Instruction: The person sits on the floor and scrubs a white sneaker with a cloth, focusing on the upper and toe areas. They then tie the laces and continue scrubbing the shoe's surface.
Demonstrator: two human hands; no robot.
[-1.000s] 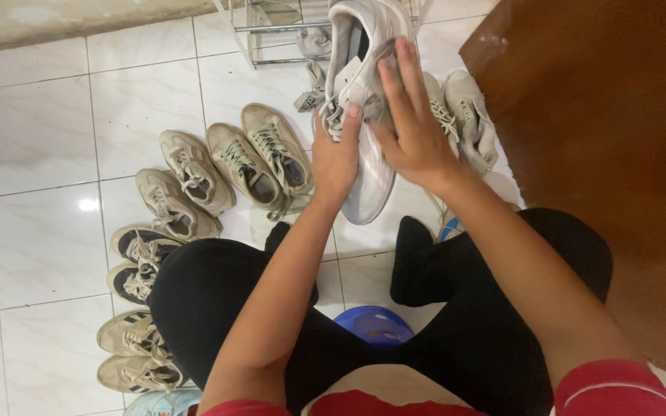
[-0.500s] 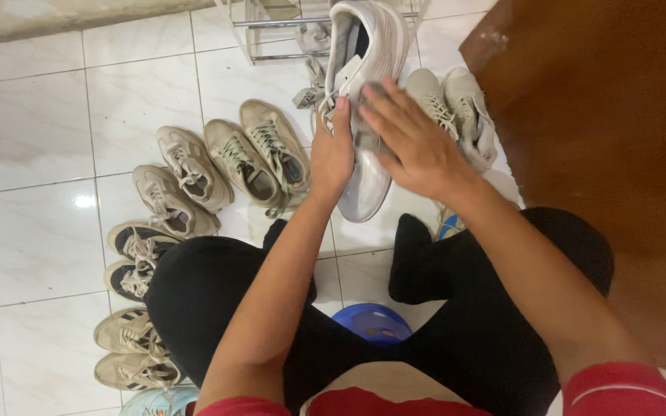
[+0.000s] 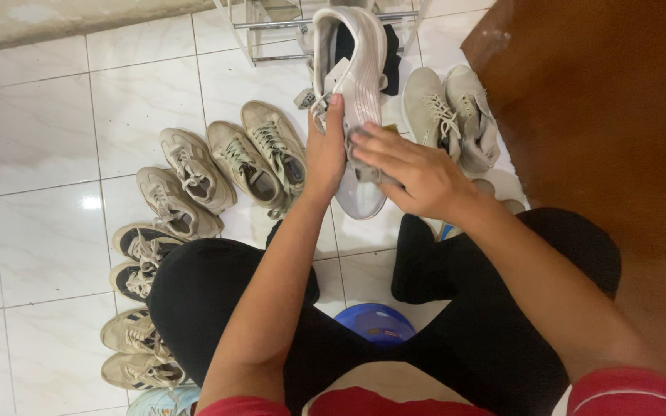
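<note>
Blue plastic stool [image 3: 374, 322]: nearest, showing between the black-trousered legs [image 3: 217, 300].

Left hand [image 3: 325, 154]: fingers closed round the laced side of a white sneaker [image 3: 358, 69], index finger laid up along it.

Right hand [image 3: 414, 173]: fingers bent and pressed on the sneaker's lower part over a grey cloth [image 3: 364, 158], mostly hidden under the palm; whether it is gripped or only pressed flat cannot be told.

White sneaker: held above the white tiled floor [image 3: 40, 139], heel end toward the person.

Left of the legs: striped beige pair [image 3: 136, 350], black-and-white pair [image 3: 139, 258], then three beige sneaker pairs in a row, the last [image 3: 260, 154] just beside the left wrist.

Right: grey-beige pair [image 3: 452, 112] against a brown wooden panel [image 3: 603, 131].

Farthest: metal shoe rack [image 3: 271, 31], partly covered by the held sneaker.
</note>
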